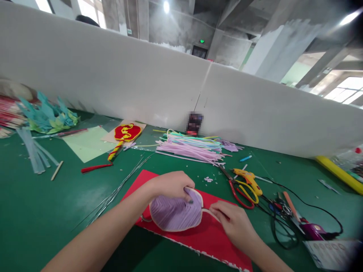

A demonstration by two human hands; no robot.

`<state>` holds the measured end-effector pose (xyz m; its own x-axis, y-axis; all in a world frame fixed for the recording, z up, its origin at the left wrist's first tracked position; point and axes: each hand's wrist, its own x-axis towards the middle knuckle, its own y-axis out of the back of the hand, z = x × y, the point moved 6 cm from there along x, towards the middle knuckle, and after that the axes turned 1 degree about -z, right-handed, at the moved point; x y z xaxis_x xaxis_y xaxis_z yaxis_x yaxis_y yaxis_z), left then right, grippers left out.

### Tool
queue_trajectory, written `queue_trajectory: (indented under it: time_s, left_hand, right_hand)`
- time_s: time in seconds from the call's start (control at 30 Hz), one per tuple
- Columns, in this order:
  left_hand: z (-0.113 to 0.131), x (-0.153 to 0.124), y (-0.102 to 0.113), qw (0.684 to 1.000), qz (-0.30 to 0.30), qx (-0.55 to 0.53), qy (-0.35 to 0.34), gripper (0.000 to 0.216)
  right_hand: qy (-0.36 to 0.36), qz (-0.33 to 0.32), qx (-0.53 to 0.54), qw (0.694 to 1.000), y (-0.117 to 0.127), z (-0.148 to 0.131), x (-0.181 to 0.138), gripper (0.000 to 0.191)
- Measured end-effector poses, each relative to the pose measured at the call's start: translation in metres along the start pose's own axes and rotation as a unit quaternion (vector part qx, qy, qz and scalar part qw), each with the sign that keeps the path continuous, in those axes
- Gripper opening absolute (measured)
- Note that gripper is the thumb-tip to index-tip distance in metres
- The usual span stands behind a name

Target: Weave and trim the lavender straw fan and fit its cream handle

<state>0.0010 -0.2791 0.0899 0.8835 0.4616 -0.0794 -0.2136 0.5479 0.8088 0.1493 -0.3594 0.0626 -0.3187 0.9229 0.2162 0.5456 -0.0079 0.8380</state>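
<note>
A round purple fan-shaped piece (174, 213) with a pale cord rim lies on a red sheet (210, 236) on the green table. My left hand (170, 185) rests on its upper edge, fingers curled and pressing on the purple surface. My right hand (231, 219) is at the piece's right side, fingers pinched on the pale cord (208, 210) that runs off the rim.
Red-and-yellow scissors (241, 190) and a yellow glue gun (249, 177) lie to the right, with black cables (283, 223). A pile of purple strips (193, 149) sits behind. Thin wires (119, 190), a red-yellow fan (126, 134) and teal paper shapes (48, 115) are at left. A white partition (170, 87) borders the table.
</note>
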Motion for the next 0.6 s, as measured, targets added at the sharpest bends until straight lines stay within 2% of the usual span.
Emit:
queue_trajectory:
  time_s: [0.07, 0.17, 0.23, 0.27, 0.4, 0.47, 0.53, 0.6]
  left_hand:
    - [0.004, -0.001, -0.001, 1.000, -0.002, 0.013, 0.006, 0.026]
    - [0.011, -0.002, -0.001, 1.000, 0.005, 0.021, -0.005, 0.026]
    - [0.014, -0.003, 0.000, 1.000, 0.007, 0.019, -0.010, 0.025]
    - [0.013, -0.004, 0.000, 1.000, 0.006, 0.019, -0.009, 0.025]
    - [0.008, -0.004, 0.002, 1.000, -0.001, 0.001, -0.013, 0.025]
    - [0.003, -0.003, 0.002, 1.000, 0.000, -0.012, -0.019, 0.026]
    - [-0.002, -0.001, 0.000, 1.000, 0.006, -0.020, -0.018, 0.026]
    - [-0.005, 0.001, -0.001, 0.999, 0.012, -0.030, -0.018, 0.025]
  right_hand:
    - [-0.086, -0.062, 0.087, 0.991, -0.004, 0.006, 0.004, 0.022]
    - [-0.205, -0.157, 0.240, 0.936, -0.015, 0.011, 0.004, 0.023]
    - [-0.234, -0.185, 0.289, 0.909, -0.018, 0.009, 0.003, 0.023]
    - [-0.225, -0.182, 0.286, 0.913, -0.018, 0.007, 0.004, 0.023]
    - [-0.107, -0.082, 0.136, 0.981, -0.005, -0.004, 0.005, 0.022]
    - [-0.020, -0.010, 0.026, 0.999, 0.003, -0.012, 0.002, 0.021]
    - [0.089, 0.062, -0.081, 0.991, 0.010, -0.024, -0.003, 0.024]
    - [0.187, 0.109, -0.174, 0.961, 0.013, -0.034, -0.010, 0.031]
